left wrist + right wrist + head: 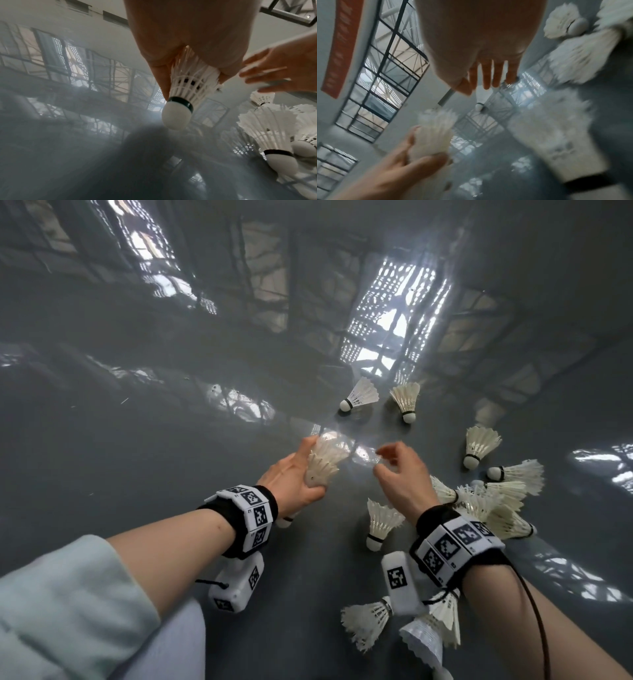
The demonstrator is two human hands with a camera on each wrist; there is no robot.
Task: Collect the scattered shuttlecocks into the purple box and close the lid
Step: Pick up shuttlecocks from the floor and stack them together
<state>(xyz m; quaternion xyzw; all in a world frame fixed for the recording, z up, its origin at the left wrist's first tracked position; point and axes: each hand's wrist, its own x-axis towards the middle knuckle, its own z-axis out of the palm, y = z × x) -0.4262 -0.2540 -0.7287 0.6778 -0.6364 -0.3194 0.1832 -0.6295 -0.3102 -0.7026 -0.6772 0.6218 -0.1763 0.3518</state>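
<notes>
My left hand (305, 469) grips a nested stack of white feather shuttlecocks (323, 462) a little above the floor. In the left wrist view its lowest cork (176, 117), with a dark green band, points down from under my palm. My right hand (382, 462) hovers just right of the stack, fingers relaxed and empty; the right wrist view shows its fingers (489, 75) holding nothing. Loose shuttlecocks lie around it: two far ahead (359, 396) (406, 400), a pile (486, 503) at the right, one upright (380, 522) near my right wrist. The purple box is out of view.
The floor (154, 440) is glossy dark grey and mirrors windows and roof trusses. More shuttlecocks (366, 619) lie under my right forearm, and others (479, 445) stand further right. My pale sleeve (68, 604) fills the lower left.
</notes>
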